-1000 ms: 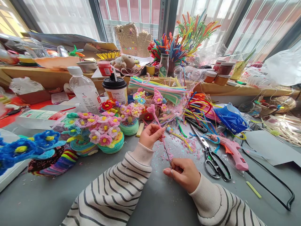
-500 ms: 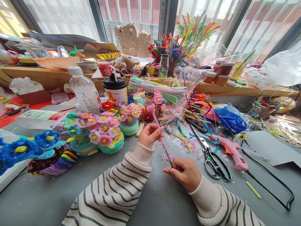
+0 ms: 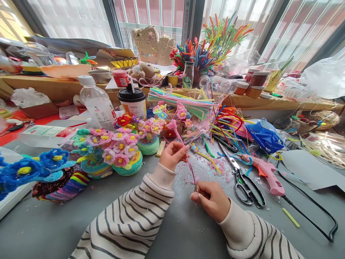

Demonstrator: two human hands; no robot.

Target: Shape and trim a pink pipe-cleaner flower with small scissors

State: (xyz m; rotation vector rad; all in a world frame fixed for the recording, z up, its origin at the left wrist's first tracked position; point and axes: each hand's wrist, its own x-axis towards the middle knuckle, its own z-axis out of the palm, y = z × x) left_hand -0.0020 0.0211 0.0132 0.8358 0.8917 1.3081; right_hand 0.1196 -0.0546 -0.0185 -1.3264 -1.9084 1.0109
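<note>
A pink fuzzy stem with a small pink tuft at its top is pinched in my left hand, near the middle of the view. Below and to the right, my right hand is closed on a thin metal tool, perhaps small scissors or tweezers, whose tip lies against the lower part of the stem. The tool's handle is mostly hidden by the fingers. Pink fluff clippings lie on the grey table around the hands.
Fuzzy flower pots stand left, before a bottle and lidded cup. Large scissors and a pink glue gun with its black cord lie right. Bundled fuzzy stems and a blue packet sit behind.
My right hand's thumb has drawn in closer to its fingers on the tool. Both hands have otherwise shifted only slightly, with the stem still held.
</note>
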